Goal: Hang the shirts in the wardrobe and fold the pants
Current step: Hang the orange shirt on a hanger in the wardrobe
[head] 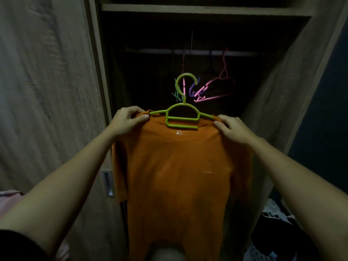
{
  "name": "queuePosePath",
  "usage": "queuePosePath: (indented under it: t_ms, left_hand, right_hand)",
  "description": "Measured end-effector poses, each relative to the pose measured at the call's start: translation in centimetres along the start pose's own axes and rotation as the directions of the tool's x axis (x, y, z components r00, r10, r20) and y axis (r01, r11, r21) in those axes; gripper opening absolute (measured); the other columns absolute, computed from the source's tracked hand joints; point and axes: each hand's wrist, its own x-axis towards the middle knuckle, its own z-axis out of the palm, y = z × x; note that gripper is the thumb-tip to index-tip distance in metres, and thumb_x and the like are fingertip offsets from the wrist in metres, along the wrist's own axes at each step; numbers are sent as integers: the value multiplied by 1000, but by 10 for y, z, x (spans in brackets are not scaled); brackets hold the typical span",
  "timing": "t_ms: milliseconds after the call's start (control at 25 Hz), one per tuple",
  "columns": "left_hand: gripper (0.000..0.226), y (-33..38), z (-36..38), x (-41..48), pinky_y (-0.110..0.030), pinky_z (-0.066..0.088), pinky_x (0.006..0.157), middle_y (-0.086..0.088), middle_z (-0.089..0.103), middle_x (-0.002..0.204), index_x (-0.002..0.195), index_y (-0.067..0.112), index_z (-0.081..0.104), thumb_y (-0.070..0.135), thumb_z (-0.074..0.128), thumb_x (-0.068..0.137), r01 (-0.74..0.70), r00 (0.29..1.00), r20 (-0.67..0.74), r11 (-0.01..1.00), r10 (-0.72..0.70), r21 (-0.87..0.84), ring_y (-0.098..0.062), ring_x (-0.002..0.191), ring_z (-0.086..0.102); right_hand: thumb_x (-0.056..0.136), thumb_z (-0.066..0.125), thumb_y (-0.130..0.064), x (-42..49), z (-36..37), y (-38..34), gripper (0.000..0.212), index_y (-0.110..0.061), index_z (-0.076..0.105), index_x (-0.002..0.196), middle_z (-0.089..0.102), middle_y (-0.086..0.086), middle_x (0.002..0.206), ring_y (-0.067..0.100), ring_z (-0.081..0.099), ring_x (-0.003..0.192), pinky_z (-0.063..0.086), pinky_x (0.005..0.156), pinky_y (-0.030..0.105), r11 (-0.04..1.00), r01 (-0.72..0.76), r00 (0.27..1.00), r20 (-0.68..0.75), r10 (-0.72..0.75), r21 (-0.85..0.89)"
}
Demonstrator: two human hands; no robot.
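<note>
An orange shirt (175, 176) hangs on a green plastic hanger (182, 113), held up in front of the open wardrobe (207, 11). My left hand (130, 119) pinches the shirt's left shoulder over the hanger arm. My right hand (232, 129) grips the right shoulder the same way. The hanger's hook points up, below and in front of the wardrobe rail (235, 53), and is not on it.
Several empty hangers, pink (216, 87), purple and green, hang from the rail behind the hook. A wooden door panel (56, 81) with a recessed handle (108, 183) stands at left. Dark clothes (278, 228) lie low at the right. Pink fabric shows at the far left edge.
</note>
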Motion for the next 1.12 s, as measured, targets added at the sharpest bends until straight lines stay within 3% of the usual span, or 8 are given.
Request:
queuePosePath:
  t_ms: [80, 280, 400, 480, 560, 720, 920, 1120]
  left_hand:
    - [21, 1, -4, 1, -22, 44, 77, 5, 56, 107, 106, 27, 58, 40, 57, 89, -6, 999, 41, 1000, 5, 22, -9, 98, 54]
    - [72, -16, -21, -16, -21, 45, 72, 7, 54, 107, 115, 22, 53, 69, 55, 61, 137, 990, 14, 991, -137, 1, -10, 94, 56]
    - [78, -45, -20, -33, -31, 53, 74, -8, 61, 101, 101, 4, 57, 68, 63, 58, 276, 959, 107, 953, -263, -123, -20, 88, 64]
    - [74, -55, -21, -36, -32, 52, 70, -11, 63, 87, 81, 7, 56, 75, 65, 54, 299, 953, 95, 948, -289, -112, -14, 73, 66]
    - [63, -55, -26, -33, -29, 52, 73, -4, 62, 93, 89, 14, 58, 69, 66, 61, 312, 948, 102, 944, -302, -104, -9, 78, 64]
    - [78, -24, -38, -13, -26, 44, 87, 14, 50, 121, 130, 34, 42, 57, 65, 60, 187, 977, 142, 961, -160, -202, -4, 110, 50]
    - [72, 3, -29, -2, -18, 46, 75, 14, 56, 107, 103, 39, 54, 92, 40, 57, 51, 971, 228, 995, -69, 86, -1, 96, 56]
    - [62, 22, -30, -25, -22, 51, 71, 7, 63, 93, 89, 22, 63, 79, 49, 69, -47, 951, 307, 999, 37, 24, -9, 85, 62]
  right_hand:
    - [98, 40, -35, 0, 4, 0, 17, -33, 54, 88, 57, -8, 78, 11, 58, 78, 45, 75, 33, 1000, -12, 998, -54, 14, 28]
    - [98, 40, -34, 3, -6, -2, 18, -27, 55, 93, 58, -11, 79, 3, 55, 80, 40, 82, 34, 996, -34, 987, -152, 46, 79]
    - [98, 39, -35, 2, -19, 1, 18, -30, 55, 91, 60, -8, 82, 8, 57, 82, 40, 85, 35, 996, -51, 987, -146, 61, 71]
    - [98, 39, -35, 4, -25, -1, 19, -33, 53, 86, 60, -7, 80, 9, 58, 81, 41, 83, 35, 997, -42, 990, -131, 50, 62]
    - [98, 39, -36, 7, -25, -3, 20, -34, 52, 84, 60, -6, 79, 10, 59, 80, 44, 81, 35, 997, -26, 993, -115, 35, 71]
    - [97, 39, -36, 11, -21, -4, 20, -32, 54, 84, 62, -1, 79, 12, 61, 79, 48, 78, 35, 999, -28, 997, -65, 31, 44]
    - [97, 40, -39, 19, -16, -13, 20, -35, 54, 84, 64, -3, 84, 10, 60, 83, 44, 77, 32, 999, -34, 999, -14, 34, -16]
    - [96, 41, -40, 27, -20, -15, 19, -38, 56, 84, 61, -4, 87, 14, 59, 87, 48, 87, 45, 998, -58, 995, 79, 56, 28]
